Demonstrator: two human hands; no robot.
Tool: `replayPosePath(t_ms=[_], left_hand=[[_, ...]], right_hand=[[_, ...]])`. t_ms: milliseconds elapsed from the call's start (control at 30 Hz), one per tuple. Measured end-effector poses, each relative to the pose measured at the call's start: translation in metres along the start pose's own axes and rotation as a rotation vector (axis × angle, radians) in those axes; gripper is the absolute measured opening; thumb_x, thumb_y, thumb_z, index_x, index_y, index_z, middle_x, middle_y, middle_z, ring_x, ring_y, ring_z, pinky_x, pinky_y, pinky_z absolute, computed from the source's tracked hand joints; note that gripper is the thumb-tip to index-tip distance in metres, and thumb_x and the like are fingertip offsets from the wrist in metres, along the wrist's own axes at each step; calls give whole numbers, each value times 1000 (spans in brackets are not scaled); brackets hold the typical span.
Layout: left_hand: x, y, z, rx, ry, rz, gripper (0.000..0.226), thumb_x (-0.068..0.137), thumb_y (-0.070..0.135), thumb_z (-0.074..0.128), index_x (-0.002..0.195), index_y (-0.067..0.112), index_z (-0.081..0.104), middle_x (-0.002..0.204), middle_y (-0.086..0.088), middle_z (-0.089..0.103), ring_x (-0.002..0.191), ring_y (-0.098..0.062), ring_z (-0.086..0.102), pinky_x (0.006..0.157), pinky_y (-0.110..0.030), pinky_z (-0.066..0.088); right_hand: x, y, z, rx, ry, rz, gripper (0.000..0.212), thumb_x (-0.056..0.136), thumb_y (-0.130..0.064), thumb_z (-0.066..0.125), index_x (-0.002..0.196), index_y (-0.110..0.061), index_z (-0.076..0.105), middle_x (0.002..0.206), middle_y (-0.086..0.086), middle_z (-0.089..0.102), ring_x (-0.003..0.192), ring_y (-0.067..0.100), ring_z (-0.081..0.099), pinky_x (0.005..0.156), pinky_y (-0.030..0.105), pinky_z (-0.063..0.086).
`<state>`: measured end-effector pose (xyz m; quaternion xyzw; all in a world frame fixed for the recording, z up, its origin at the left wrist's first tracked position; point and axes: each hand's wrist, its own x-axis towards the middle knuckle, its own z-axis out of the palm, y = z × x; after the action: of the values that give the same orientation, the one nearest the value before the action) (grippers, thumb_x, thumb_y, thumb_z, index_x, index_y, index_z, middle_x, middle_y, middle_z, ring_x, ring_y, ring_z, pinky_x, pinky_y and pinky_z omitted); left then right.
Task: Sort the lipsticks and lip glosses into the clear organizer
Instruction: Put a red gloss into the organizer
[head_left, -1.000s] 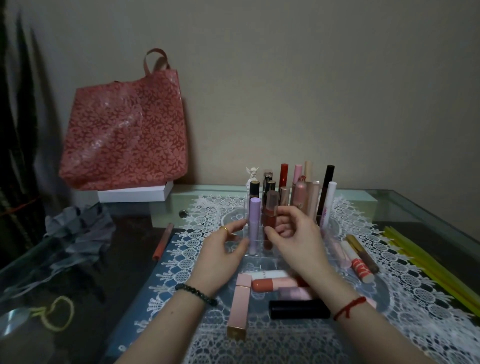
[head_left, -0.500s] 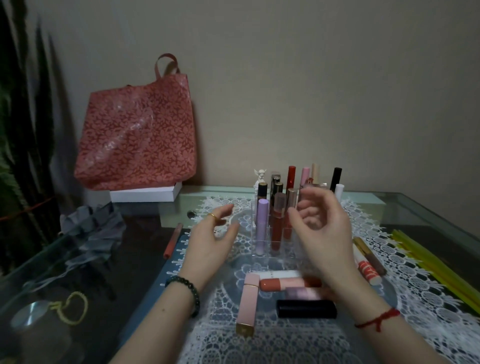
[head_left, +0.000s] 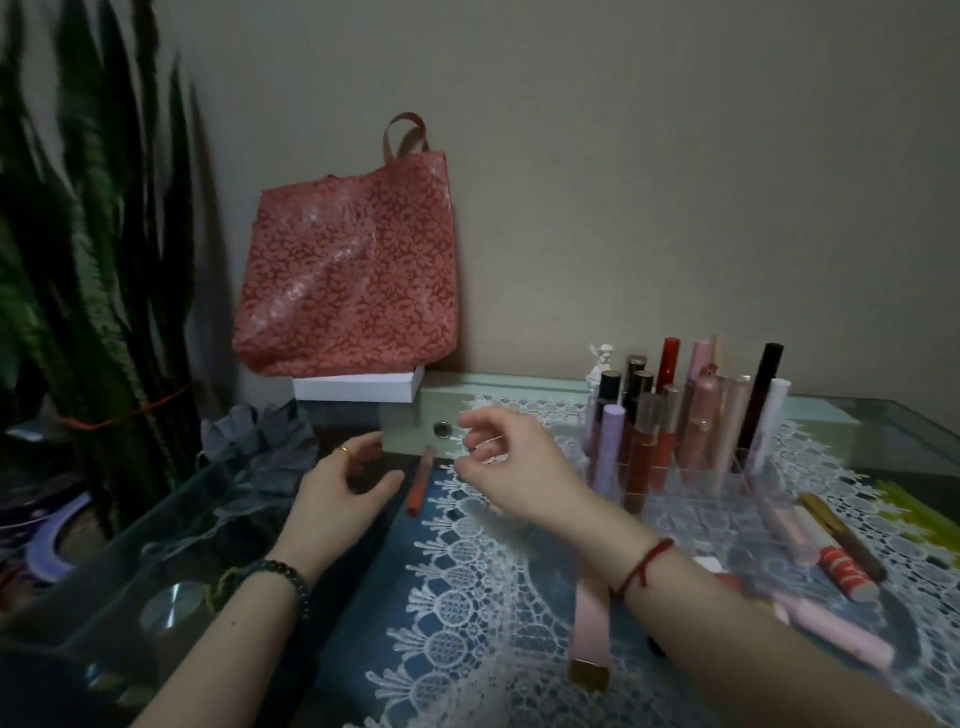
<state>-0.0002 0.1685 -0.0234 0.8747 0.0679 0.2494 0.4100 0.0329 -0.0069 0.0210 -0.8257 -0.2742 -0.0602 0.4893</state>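
Observation:
The clear organizer stands on the lace mat at the right, with several lipsticks and lip glosses upright in it, a lilac tube at its front left. A thin red lip pencil lies at the mat's left edge. My left hand hovers just left of the pencil with relaxed fingers and holds nothing. My right hand hangs just right of the pencil, fingers loosely curled, empty. A pink tube with a gold end lies partly under my right wrist. More tubes lie to the organizer's right.
A red floral tote bag sits on a white box against the wall. Grey crumpled fabric lies on the glass table at the left. A tall dark plant stands at far left. Yellow-green strips lie at the right edge.
Both hands have left the organizer and moved left toward the red lip pencil. The view has turned left, so the organizer now sits at the right.

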Motion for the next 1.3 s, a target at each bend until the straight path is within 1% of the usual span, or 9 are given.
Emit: replayPosePath(t_ms=[200,400,633,767,933,1000,1067,1200,1300], left_hand=[[-2,-11,2,108,-93,9,63,68,43,71,124,23,50,118,3,61,110,-11,55,98,-27,40],[-3,-11,3,278,-232,72,65,69,53,66,125,26,49,124,8,57,113,-10,52,100,-33,39],[-4,-9,4,349,-213,88,44,76,49,61,114,29,58,119,7,59,111,-12,52,97,-36,40],[-6,-3,4,353,-190,140,46,73,49,64,114,30,58,116,9,61,109,-10,54,97,-34,40],[-14,13,2,159,-80,221,49,68,40,72,114,30,57,78,22,65,85,-2,62,87,-28,46],[-19,22,4,51,-48,252,49,66,35,75,111,35,57,73,20,68,77,-2,63,84,-30,48],[-23,33,7,-48,-15,299,49,65,30,76,108,41,55,74,17,70,78,-2,64,88,-35,47],[-29,67,19,-137,15,412,47,67,28,75,106,45,54,78,19,69,82,4,62,88,-36,48],[-29,94,32,-212,-9,447,46,68,26,75,108,39,56,85,19,67,87,7,60,86,-25,47]], right_hand=[[49,26,33,-248,-133,91,50,83,-24,60,128,-10,47,130,9,51,115,20,51,93,24,38],[68,44,52,-353,-202,170,56,83,-38,56,131,-13,45,137,9,45,123,24,44,102,31,35],[68,48,58,-431,-216,172,25,79,-40,57,95,-22,62,119,8,58,110,26,50,96,39,41],[61,40,51,-229,-138,156,15,79,-29,61,91,-20,58,107,2,58,101,21,53,84,30,43],[43,15,31,129,-76,110,44,79,-12,65,118,-22,46,85,8,60,72,19,60,64,23,48],[31,5,18,247,-47,66,46,79,-6,64,114,-29,45,85,16,64,73,28,65,71,34,55],[18,-4,4,347,-7,-1,50,79,-1,63,110,-36,44,85,12,62,74,31,65,74,41,57],[-9,-13,-33,461,135,-118,50,78,0,64,111,-33,47,87,9,63,74,28,65,72,33,57],[-24,-15,-65,475,251,-177,43,77,1,65,101,-32,51,91,11,63,75,24,64,72,30,57]])
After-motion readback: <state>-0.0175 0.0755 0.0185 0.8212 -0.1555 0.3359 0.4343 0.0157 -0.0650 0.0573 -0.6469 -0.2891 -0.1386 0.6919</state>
